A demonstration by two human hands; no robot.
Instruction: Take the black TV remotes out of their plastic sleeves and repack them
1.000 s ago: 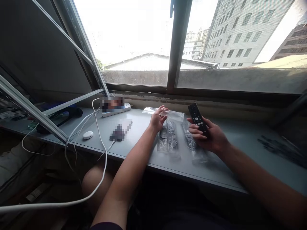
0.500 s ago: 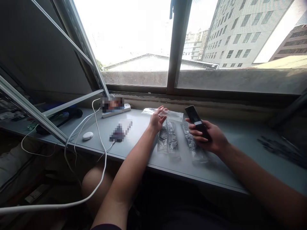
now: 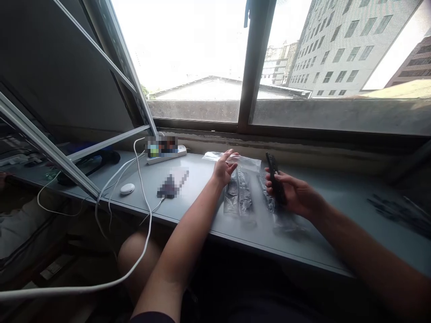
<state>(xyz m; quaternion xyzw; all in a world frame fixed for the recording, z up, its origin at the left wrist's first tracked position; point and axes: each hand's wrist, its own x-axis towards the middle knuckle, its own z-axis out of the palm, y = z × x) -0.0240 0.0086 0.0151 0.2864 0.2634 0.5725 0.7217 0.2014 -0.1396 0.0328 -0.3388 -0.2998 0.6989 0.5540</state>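
Note:
In my right hand (image 3: pixel 291 190) is a slim black remote control (image 3: pixel 276 181), held tilted above the desk with its bumpy side partly showing. Fingers and thumb wrap round its lower part. My left hand (image 3: pixel 225 168) is open, fingers apart, over a flat clear plastic bag (image 3: pixel 251 163); whether it touches the bag I cannot tell. Below that hand lie dark items in clear plastic sleeves (image 3: pixel 238 195), side by side. Another clear sleeve with dark contents (image 3: pixel 267 197) is partly hidden beneath my right hand.
On the grey desk (image 3: pixel 198 193) are a white round case (image 3: pixel 127 189), a blurred-out device on a cable (image 3: pixel 170 186) and a white power strip (image 3: pixel 168 154). White cables (image 3: pixel 144 188) loop over the front edge. A metal frame (image 3: pixel 77 172) stands left, dark strips (image 3: pixel 400 213) lie right.
My right hand has turned the remote control, so its flat face with a pale label no longer shows. The left hand keeps its pose. The view has shifted slightly.

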